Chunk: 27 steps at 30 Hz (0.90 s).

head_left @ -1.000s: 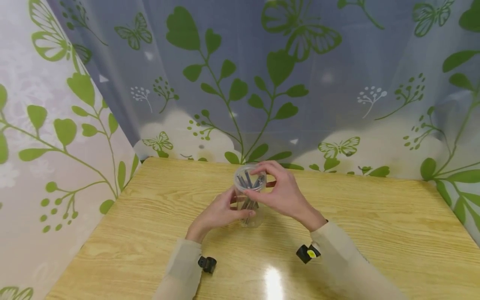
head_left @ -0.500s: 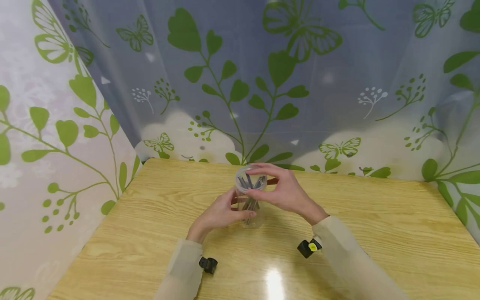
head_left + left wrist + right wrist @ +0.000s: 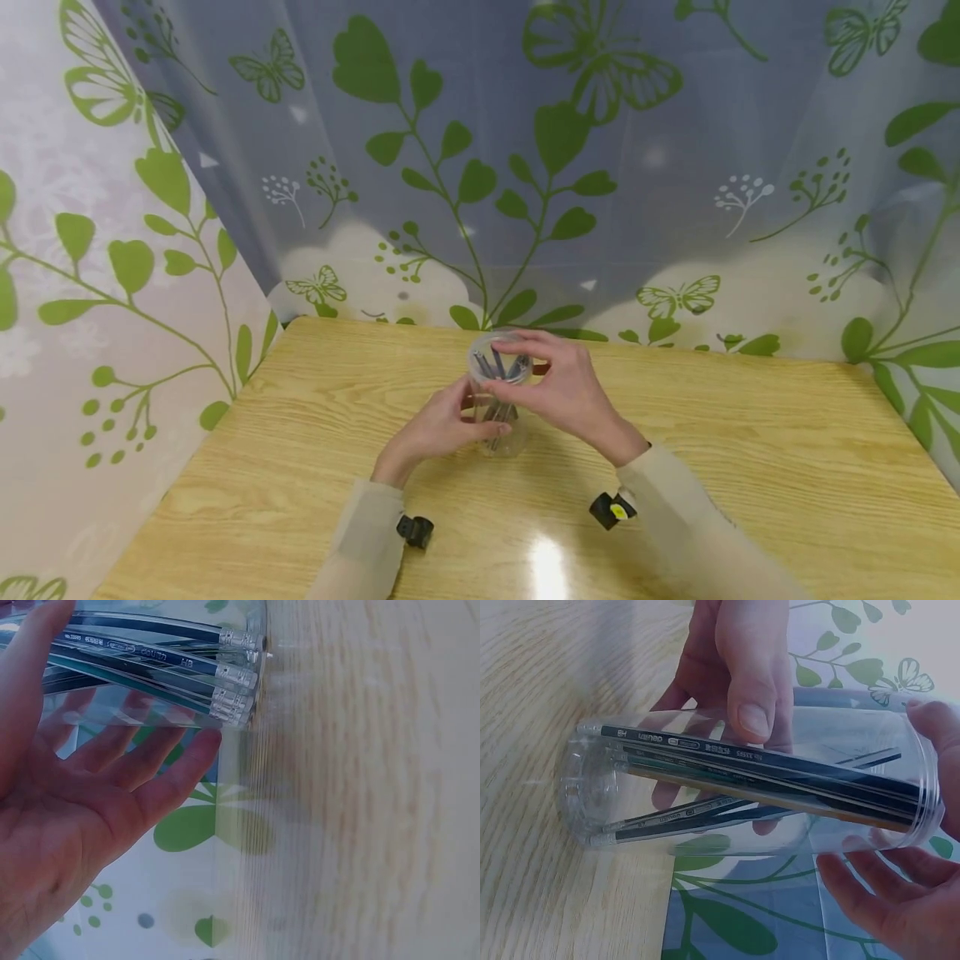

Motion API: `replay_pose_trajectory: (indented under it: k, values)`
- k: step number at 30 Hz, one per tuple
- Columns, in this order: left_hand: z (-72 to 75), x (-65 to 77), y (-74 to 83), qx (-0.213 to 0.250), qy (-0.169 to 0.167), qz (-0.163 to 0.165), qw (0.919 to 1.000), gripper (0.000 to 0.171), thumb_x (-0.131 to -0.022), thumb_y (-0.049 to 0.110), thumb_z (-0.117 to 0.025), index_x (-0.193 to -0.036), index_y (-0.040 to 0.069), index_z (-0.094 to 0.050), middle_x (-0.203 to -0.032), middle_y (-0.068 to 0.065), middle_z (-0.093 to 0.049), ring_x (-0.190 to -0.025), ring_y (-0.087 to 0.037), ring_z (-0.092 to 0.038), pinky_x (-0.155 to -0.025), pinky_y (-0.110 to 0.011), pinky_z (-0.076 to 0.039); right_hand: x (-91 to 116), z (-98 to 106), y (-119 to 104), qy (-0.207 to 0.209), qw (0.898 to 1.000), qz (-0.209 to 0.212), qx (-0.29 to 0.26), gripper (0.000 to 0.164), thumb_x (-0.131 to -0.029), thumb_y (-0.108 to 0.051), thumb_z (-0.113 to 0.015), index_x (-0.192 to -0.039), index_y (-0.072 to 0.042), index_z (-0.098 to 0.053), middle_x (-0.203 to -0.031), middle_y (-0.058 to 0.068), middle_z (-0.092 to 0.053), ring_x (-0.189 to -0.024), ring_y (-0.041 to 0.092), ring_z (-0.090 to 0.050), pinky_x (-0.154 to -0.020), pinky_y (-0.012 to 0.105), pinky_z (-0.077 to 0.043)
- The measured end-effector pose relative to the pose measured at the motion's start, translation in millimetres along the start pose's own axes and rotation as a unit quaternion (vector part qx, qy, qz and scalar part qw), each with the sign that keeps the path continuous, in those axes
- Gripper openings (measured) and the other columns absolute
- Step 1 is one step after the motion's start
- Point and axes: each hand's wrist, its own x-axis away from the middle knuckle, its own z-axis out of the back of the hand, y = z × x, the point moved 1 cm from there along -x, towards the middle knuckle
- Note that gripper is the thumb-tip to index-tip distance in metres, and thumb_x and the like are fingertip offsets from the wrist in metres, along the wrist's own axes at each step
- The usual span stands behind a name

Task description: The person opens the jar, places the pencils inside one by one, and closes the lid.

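Observation:
A tall clear plastic jar [image 3: 504, 442] stands upright on the wooden table between both hands. Inside it several dark pencils [image 3: 757, 761] lean crosswise, their silvery ends down at the base. My left hand [image 3: 442, 425] holds the jar's side, thumb across the near wall and fingers behind it; the left wrist view shows these fingers through the plastic beside the pencils [image 3: 150, 652]. At the jar's top, my right hand [image 3: 566, 379] grips the round rim, thumb on the near edge and index finger across the far one. The right wrist view shows its fingers [image 3: 862, 889] curled about that end.
The light wood table [image 3: 750, 467] carries the jar close to its far edge. Behind hangs a grey-blue curtain [image 3: 645, 192] with green leaves and butterflies, and a pale one [image 3: 60, 367] borders the left side.
The right hand and wrist shift and turn slightly about the jar's top. The left hand and the jar stay nearly in place.

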Motion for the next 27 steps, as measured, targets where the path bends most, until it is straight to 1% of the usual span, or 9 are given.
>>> replay_pose_trajectory:
  k: [3, 6, 12, 14, 16, 18, 22, 24, 27]
  values:
    - [-0.4, 0.6, 0.5, -0.001, 0.001, -0.002, 1.0000, 0.084, -0.093, 0.033, -0.078, -0.160, 0.037, -0.027, -0.159, 0.009, -0.042, -0.146, -0.028, -0.045, -0.114, -0.048, -0.048, 1.5, -2.5, -0.6, 0.013, 1.000, 0.007, 0.009, 0.047, -0.080, -0.027, -0.089, -0.123, -0.014, -0.076, -0.134, 0.015, -0.067, -0.107, 0.028, -0.072, -0.070, 0.022, -0.061]
    - [-1.3, 0.9, 0.5, -0.004, 0.002, -0.003, 1.0000, 0.084, -0.092, 0.034, -0.078, -0.160, 0.036, -0.028, -0.158, 0.009, -0.044, -0.145, -0.027, -0.046, -0.114, -0.048, -0.048, 3.5, -4.2, -1.5, 0.022, 1.000, 0.006, 0.014, 0.047, -0.080, -0.026, -0.089, -0.123, -0.012, -0.076, -0.135, 0.017, -0.067, -0.108, 0.030, -0.071, -0.070, 0.022, -0.061]
    - [-2.3, 0.1, -1.3, -0.014, 0.006, -0.003, 0.9999, 0.082, -0.092, 0.035, -0.079, -0.158, 0.036, -0.031, -0.158, 0.009, -0.045, -0.144, -0.026, -0.047, -0.114, -0.049, -0.048, 7.5, -5.9, -2.4, 0.029, 0.999, -0.008, 0.013, 0.048, -0.080, -0.026, -0.089, -0.124, -0.013, -0.075, -0.137, 0.017, -0.065, -0.116, 0.032, -0.068, -0.073, 0.028, -0.064]
    - [-2.3, -0.8, -2.0, -0.014, 0.004, -0.003, 0.9999, 0.082, -0.092, 0.035, -0.079, -0.159, 0.035, -0.031, -0.159, 0.008, -0.043, -0.144, -0.026, -0.047, -0.114, -0.049, -0.048, 7.9, -5.9, -2.0, 0.028, 1.000, -0.009, 0.008, 0.048, -0.081, -0.026, -0.089, -0.125, -0.014, -0.074, -0.138, 0.016, -0.064, -0.117, 0.032, -0.067, -0.075, 0.030, -0.064]
    - [-1.8, -1.6, -2.5, -0.012, 0.001, -0.002, 0.9999, 0.085, -0.091, 0.035, -0.079, -0.160, 0.031, -0.030, -0.160, 0.007, -0.043, -0.145, -0.027, -0.046, -0.115, -0.050, -0.048, 7.9, -5.8, -1.1, 0.027, 1.000, -0.010, 0.001, 0.047, -0.082, -0.027, -0.088, -0.126, -0.015, -0.074, -0.138, 0.013, -0.065, -0.118, 0.032, -0.067, -0.077, 0.032, -0.065]
    - [-1.0, -2.3, -2.7, -0.010, -0.001, -0.001, 0.9999, 0.087, -0.091, 0.034, -0.080, -0.161, 0.028, -0.029, -0.160, 0.006, -0.042, -0.146, -0.028, -0.045, -0.115, -0.049, -0.047, 7.7, -6.1, -0.1, 0.022, 1.000, -0.013, -0.015, 0.048, -0.083, -0.027, -0.088, -0.127, -0.017, -0.072, -0.137, 0.011, -0.065, -0.118, 0.030, -0.067, -0.080, 0.036, -0.065]
    - [-0.2, -2.2, -3.5, -0.001, -0.002, 0.000, 1.0000, 0.086, -0.090, 0.032, -0.081, -0.160, 0.032, -0.030, -0.162, 0.005, -0.040, -0.147, -0.030, -0.044, -0.116, -0.049, -0.047, 9.4, -5.5, 3.7, 0.012, 0.998, -0.039, -0.056, 0.055, -0.083, -0.029, -0.088, -0.134, -0.021, -0.066, -0.132, 0.005, -0.068, -0.117, 0.025, -0.067, -0.086, 0.044, -0.064]
    - [-0.2, -1.5, -3.6, 0.006, -0.002, 0.000, 1.0000, 0.085, -0.090, 0.030, -0.081, -0.158, 0.035, -0.031, -0.162, 0.004, -0.039, -0.147, -0.032, -0.043, -0.116, -0.050, -0.046, 11.4, -3.4, 5.4, 0.005, 0.995, -0.055, -0.083, 0.060, -0.083, -0.028, -0.087, -0.137, -0.023, -0.063, -0.129, 0.004, -0.069, -0.117, 0.025, -0.067, -0.089, 0.044, -0.063]
    - [0.5, -0.5, -3.5, 0.014, 0.000, 0.000, 0.9999, 0.087, -0.089, 0.028, -0.082, -0.159, 0.034, -0.030, -0.163, -0.001, -0.039, -0.147, -0.036, -0.043, -0.116, -0.052, -0.046, 15.6, 2.7, 7.6, -0.001, 0.993, -0.072, -0.098, 0.061, -0.084, -0.027, -0.087, -0.139, -0.022, -0.060, -0.131, 0.005, -0.068, -0.119, 0.027, -0.067, -0.091, 0.040, -0.063]
